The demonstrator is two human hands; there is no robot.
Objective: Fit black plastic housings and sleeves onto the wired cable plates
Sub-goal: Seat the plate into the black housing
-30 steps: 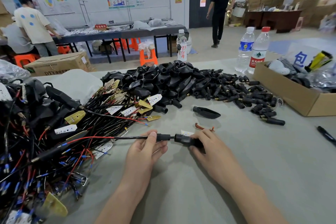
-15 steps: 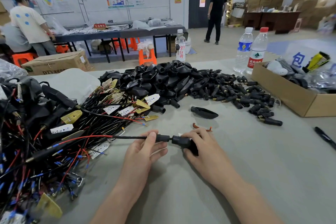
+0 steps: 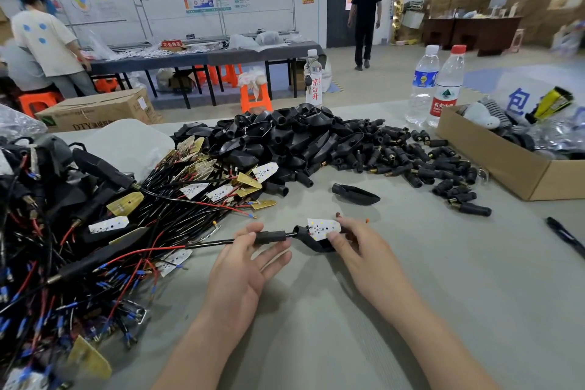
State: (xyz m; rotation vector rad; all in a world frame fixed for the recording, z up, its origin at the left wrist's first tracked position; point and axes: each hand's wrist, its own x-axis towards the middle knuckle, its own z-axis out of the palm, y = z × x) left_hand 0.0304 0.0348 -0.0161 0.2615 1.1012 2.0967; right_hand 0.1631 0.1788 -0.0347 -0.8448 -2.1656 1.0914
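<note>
A worker's two hands meet over the grey table (image 3: 443,294) at a cable assembly bench. The left hand (image 3: 240,266) pinches a black sleeve (image 3: 269,236) between thumb and forefinger, its other fingers stretched out loosely below. Just right of it, the right hand (image 3: 357,250) is closed on a black housing (image 3: 311,245), thumb laid on the white dotted plate (image 3: 323,226) that sits partly inside the housing's open mouth. Sleeve and housing are strung on the same thin black cable (image 3: 209,244), a short bare stretch showing between them, and the cable trails left into a tangled heap of wired plates (image 3: 95,231) with red and black leads.

On the far side of the hands, one loose housing (image 3: 356,194) lies alone on the table. Beyond it rises a pile of black housings (image 3: 285,136), with a scatter of small black sleeves (image 3: 411,161) spreading to its right. A cardboard box (image 3: 493,155) stands at the right edge, two water bottles (image 3: 433,89) at its far corner, and a black pen (image 3: 566,236) lies near right
</note>
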